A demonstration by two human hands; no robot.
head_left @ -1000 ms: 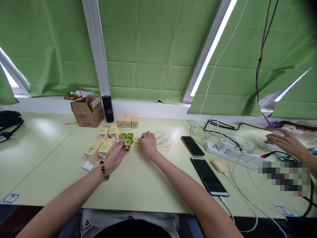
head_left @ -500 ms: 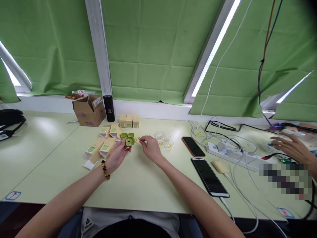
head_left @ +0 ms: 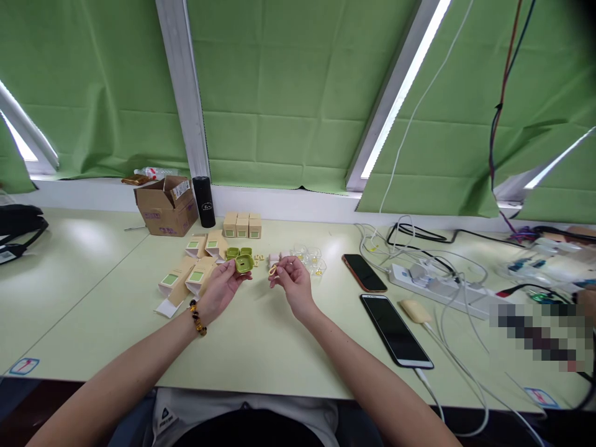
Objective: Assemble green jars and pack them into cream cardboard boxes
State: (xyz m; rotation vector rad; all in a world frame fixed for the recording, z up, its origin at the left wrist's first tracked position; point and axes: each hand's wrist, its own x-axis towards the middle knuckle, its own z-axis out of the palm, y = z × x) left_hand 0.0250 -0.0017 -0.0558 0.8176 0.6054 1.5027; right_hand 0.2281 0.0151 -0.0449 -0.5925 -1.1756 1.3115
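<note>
Between the fingers of my left hand (head_left: 222,287) is a small green square cup (head_left: 244,264), its hollow side facing up with a dark slot in its floor. My right hand (head_left: 294,287) pinches a small yellow ring-like piece (head_left: 272,270) a little to the right of the cup, apart from it. More green cups (head_left: 239,252) stand just behind the held one. Several small yellow pieces (head_left: 258,259) lie on the table between my hands. Clear plastic cups with yellow bits inside (head_left: 318,268) sit beyond my right hand, and small pinkish pieces (head_left: 274,258) show behind its fingertips.
Opened small cartons (head_left: 176,280) lie left of my left hand; closed ones (head_left: 242,226) stand in a row behind. A cardboard box (head_left: 166,211) and black tumbler (head_left: 203,202) are at the back left. Two phones (head_left: 395,331), a power strip (head_left: 437,290) and tangled cables fill the right.
My right hand has drawn back to the right from the small yellow pieces, now with one raised in its fingertips. The other person's hand at the far right has mostly left the view.
</note>
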